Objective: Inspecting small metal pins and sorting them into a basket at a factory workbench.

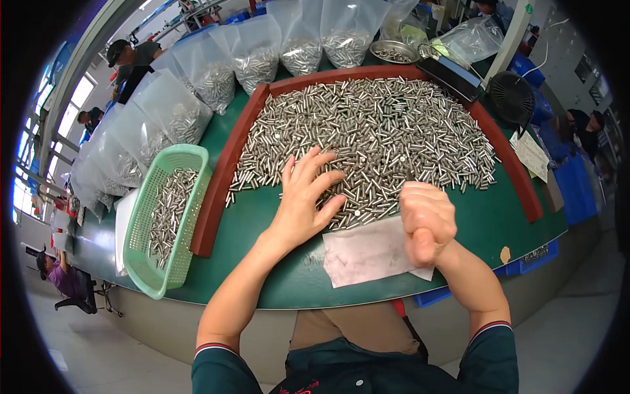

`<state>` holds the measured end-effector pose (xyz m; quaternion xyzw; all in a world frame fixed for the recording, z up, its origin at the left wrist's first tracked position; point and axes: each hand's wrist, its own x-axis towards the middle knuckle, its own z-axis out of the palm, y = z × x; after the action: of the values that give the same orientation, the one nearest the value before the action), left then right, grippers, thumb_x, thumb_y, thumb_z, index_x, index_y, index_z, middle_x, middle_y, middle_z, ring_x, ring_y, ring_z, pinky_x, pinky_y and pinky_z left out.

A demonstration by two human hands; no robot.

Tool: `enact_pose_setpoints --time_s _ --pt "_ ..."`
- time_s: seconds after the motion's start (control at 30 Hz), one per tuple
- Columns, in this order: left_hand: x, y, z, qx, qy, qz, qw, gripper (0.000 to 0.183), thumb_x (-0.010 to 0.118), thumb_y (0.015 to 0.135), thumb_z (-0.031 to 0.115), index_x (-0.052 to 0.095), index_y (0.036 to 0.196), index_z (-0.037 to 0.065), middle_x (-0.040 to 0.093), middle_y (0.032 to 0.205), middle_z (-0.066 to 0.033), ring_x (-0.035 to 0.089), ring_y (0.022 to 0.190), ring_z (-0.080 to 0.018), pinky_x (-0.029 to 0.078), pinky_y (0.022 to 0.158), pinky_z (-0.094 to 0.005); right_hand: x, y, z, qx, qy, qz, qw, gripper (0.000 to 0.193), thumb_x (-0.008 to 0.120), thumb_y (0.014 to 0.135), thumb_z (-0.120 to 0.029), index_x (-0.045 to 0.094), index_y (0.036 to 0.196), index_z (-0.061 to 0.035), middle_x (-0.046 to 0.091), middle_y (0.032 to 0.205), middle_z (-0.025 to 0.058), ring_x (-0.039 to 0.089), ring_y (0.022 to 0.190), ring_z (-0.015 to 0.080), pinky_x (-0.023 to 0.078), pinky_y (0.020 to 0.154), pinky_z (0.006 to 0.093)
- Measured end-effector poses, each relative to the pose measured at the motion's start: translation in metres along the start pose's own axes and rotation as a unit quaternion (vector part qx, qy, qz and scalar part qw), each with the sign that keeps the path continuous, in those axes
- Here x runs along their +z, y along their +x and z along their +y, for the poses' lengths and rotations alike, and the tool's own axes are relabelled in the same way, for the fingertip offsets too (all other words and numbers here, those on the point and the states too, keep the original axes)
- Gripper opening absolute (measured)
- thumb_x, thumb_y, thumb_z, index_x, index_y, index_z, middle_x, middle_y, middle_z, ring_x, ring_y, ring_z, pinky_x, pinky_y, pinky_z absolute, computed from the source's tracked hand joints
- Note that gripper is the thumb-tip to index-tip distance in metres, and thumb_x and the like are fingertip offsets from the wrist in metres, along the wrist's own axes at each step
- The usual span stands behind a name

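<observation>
A broad heap of small metal pins (367, 125) covers the green tabletop (262, 230) inside a dark red frame (226, 171). My left hand (305, 194) rests on the heap's near left edge, its fingers spread apart over the pins. To the right, my right hand (428, 220) is closed in a fist above a whitish cloth (367, 253). Whatever the fist may hold is hidden. The cloth lies flat at the near edge of the heap, partly under my right hand.
A green basket (134, 243) with pins stands left of the frame. Several clear bags (256, 59) of pins line the far side. A metal bowl (394, 44), a dark flat device (453, 75) and a black fan (510, 98) sit at the back right. Other people work farther off.
</observation>
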<state>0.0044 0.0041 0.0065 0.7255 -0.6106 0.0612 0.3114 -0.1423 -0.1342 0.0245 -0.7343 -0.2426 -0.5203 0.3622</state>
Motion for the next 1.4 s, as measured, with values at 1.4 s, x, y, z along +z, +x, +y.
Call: enact_pose_setpoints --time_s 1.4 --pt "0.018 -0.006 0.031 0.059 0.001 0.001 0.998 0.018 0.07 0.058 0.007 0.054 0.066 0.009 0.051 0.069 -0.0006 0.046 0.067 -0.0189 0.031 0.063 -0.0308 -0.014 -0.013 0.011 0.068 -0.016 0.013 0.997 0.014 0.045 0.062 -0.007 0.038 0.05 -0.0029 0.034 0.047 0.006 0.033 0.037 0.0205 0.028 0.037 0.0313"
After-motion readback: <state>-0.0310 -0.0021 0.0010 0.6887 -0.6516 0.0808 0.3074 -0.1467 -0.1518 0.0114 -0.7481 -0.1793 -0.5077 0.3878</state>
